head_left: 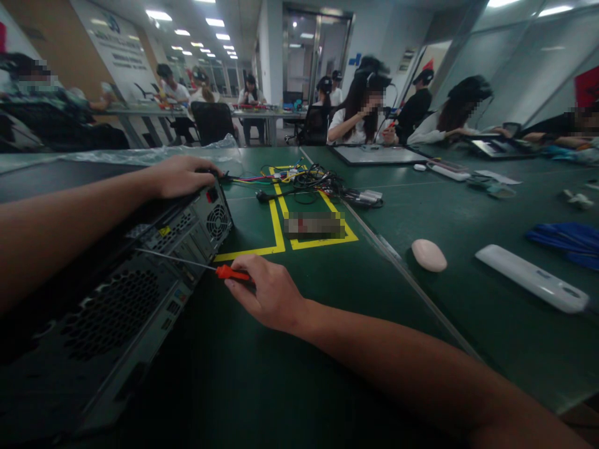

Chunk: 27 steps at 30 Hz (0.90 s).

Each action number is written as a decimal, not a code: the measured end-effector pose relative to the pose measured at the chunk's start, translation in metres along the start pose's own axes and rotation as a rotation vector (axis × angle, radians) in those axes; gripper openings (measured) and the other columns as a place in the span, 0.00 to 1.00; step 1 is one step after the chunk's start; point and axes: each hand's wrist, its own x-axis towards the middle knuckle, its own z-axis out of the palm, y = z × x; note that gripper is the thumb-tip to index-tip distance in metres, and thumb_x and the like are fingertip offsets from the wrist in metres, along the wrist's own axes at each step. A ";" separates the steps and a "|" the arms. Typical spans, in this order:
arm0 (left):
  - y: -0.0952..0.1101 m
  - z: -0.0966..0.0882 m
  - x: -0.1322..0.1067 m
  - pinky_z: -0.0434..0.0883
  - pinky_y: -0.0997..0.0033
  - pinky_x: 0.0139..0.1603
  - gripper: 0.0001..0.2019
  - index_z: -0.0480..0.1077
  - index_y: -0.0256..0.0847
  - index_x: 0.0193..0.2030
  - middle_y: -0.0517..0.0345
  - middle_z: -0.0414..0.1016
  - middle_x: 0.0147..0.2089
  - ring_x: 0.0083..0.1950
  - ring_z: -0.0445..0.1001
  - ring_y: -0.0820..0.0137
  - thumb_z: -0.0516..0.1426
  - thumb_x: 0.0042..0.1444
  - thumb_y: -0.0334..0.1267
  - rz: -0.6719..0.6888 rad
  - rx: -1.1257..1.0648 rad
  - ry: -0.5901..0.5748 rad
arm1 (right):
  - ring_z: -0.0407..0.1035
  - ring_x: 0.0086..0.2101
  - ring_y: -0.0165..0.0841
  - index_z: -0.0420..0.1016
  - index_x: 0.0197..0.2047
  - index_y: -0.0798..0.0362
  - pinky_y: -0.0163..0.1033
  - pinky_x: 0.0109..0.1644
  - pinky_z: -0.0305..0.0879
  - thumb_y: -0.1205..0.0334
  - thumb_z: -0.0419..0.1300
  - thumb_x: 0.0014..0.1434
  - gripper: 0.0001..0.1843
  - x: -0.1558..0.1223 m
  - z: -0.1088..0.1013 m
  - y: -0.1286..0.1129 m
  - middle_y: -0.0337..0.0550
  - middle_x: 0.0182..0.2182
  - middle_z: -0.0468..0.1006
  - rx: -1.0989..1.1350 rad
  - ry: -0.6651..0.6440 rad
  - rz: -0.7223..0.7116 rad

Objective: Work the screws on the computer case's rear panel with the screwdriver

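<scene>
A dark computer case (187,246) stands at the left with its rear panel facing me, showing a honeycomb vent, a small round fan grille and ports. Over its top far corner lies my left hand (185,176), fingers bent at the edge and partly hidden, holding the case. My right hand (269,290) is closed around the orange handle of a screwdriver (229,272). The long thin shaft points left, its tip at the upper part of the rear panel; whether it sits on a screw I cannot make out.
Behind the case lie tangled cables (318,181) and clear plastic wrap (206,149). A blurred block (314,226) sits within yellow tape. To the right are a pale oval object (429,255), a long white device (531,277) and a blue bundle (566,243). Several people sit across the green table.
</scene>
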 end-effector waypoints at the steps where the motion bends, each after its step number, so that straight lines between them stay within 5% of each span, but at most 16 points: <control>1: 0.000 0.000 0.000 0.69 0.56 0.64 0.35 0.76 0.39 0.64 0.51 0.80 0.59 0.56 0.76 0.55 0.46 0.58 0.54 0.004 -0.015 -0.010 | 0.79 0.48 0.38 0.70 0.58 0.52 0.43 0.52 0.74 0.53 0.58 0.75 0.14 0.000 0.000 0.000 0.49 0.51 0.82 0.003 -0.003 0.001; 27: -0.009 0.002 0.003 0.67 0.52 0.65 0.35 0.77 0.42 0.64 0.46 0.79 0.60 0.59 0.76 0.50 0.49 0.57 0.57 0.022 -0.067 -0.025 | 0.79 0.47 0.38 0.71 0.58 0.52 0.43 0.52 0.74 0.52 0.58 0.75 0.15 0.000 -0.002 -0.002 0.49 0.50 0.82 0.016 0.000 0.017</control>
